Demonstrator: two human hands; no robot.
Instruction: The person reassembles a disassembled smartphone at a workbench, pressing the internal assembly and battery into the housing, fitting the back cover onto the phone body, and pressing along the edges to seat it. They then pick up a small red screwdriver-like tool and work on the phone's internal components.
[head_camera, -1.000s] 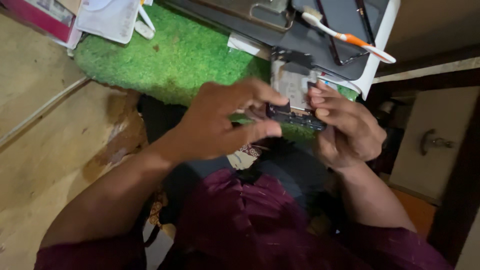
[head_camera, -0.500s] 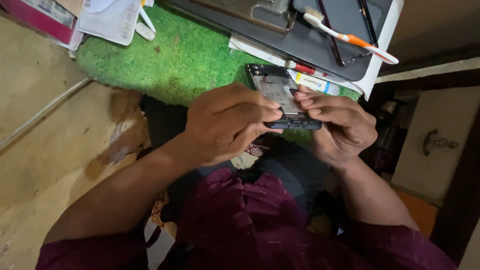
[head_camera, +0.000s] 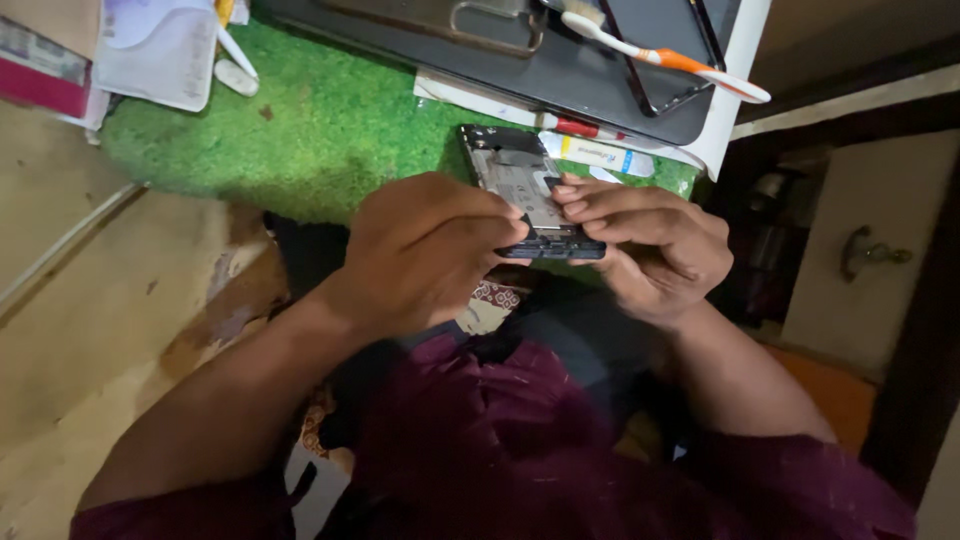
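Both hands meet on an opened phone (head_camera: 525, 190), its back cover off and the inner plate and parts showing. The left hand (head_camera: 425, 250) curls over the near-left part of it, fingers bent tight, their tips pinching the lower edge; the grip is narrow and closed on the phone. The right hand (head_camera: 650, 245) holds the near-right part, its fingertips (head_camera: 570, 195) laid flat on the exposed inside, thumb hidden underneath, so that grip too is closed on the phone. The phone tilts away from the grip, its far end reaching out over a green mat (head_camera: 320, 120) on the bench.

Just beyond the phone's far end lie a small tube (head_camera: 600, 152) and a red-tipped pen (head_camera: 575, 127), touching the edge of a dark tray (head_camera: 560, 70). Farther still, on the tray, rest a toothbrush (head_camera: 665, 55) with an orange neck and a dark screen panel (head_camera: 660, 50) under it. Well off to the left of the grip, papers (head_camera: 150, 50) lie at the mat's corner.
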